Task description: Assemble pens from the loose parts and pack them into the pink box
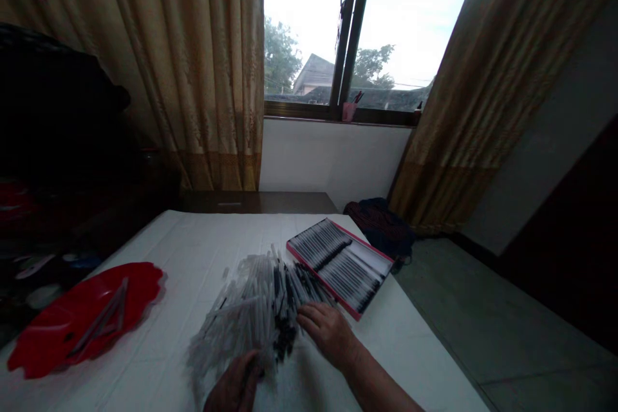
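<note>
"Where's the pen pile point(258, 299)?"
"On the white bench point(186, 238), just beside the red-edged box point(342, 261)."
"And the fingers point(309, 313)?"
"Bent — left hand point(235, 381) at its near end, right hand point(331, 335) at its right side — whether grasping, I can't tell."

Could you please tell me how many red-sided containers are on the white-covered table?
2: a scalloped red dish at the left, and a red-edged box of pens at the right, just beyond the right hand. No others show.
</note>
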`<state>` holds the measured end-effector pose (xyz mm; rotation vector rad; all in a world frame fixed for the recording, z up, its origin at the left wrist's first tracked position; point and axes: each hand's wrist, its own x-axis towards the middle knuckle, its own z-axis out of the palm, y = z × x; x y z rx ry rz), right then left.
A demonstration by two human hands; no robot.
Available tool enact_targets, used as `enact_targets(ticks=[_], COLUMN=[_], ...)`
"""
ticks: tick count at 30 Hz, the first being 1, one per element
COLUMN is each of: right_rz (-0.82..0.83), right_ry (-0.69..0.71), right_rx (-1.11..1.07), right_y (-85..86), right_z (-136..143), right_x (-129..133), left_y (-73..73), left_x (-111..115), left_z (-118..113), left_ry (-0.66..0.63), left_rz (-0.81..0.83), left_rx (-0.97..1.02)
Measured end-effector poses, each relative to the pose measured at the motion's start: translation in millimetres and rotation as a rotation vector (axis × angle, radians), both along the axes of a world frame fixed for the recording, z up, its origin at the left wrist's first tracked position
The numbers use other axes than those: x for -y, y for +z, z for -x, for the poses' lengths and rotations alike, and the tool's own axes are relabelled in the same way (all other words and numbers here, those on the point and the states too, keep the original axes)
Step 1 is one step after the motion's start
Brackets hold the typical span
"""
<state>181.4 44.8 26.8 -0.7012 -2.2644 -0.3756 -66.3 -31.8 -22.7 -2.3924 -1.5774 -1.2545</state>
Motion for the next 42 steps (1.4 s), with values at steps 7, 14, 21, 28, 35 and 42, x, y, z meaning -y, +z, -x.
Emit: enact_targets(ticks=[7, 14, 21, 28, 35, 42], right_rz=[0.454, 0.759, 0.863, 1.087, 0.897, 0.839], right_ry=[-0.226, -0.213, -0.193, -0.078, -0.265, -0.395], right_rx=[-0.923, -1.249, -1.206, -0.928, -0.355, -0.003], right_y=[30.0, 36.3, 31.4, 31.0, 15.7, -4.5], right_z=[0.5, 8.5, 13.3, 24.4, 24.3, 32.6], right_x=[58.6, 81.1, 77.1, 73.7, 61.5, 51.8], left_y=[0.2, 3.7, 3.3, 8.0, -4.5, -0.4], left_x=[0.5, 0.7, 1.5, 5.3, 3.4, 4.7], left_z=[-1.7, -6.5, -9.9, -11.1, -9.6, -11.9], left_ry=[-0.054, -0.079, -0.089, -0.098, -0.050, -0.092], left_rz=[-0.108, -0.211, -0.231, -0.142, -0.076, -0.052], left_rx=[-0.002, 0.010, 0.063, 0.063, 0.168, 0.199])
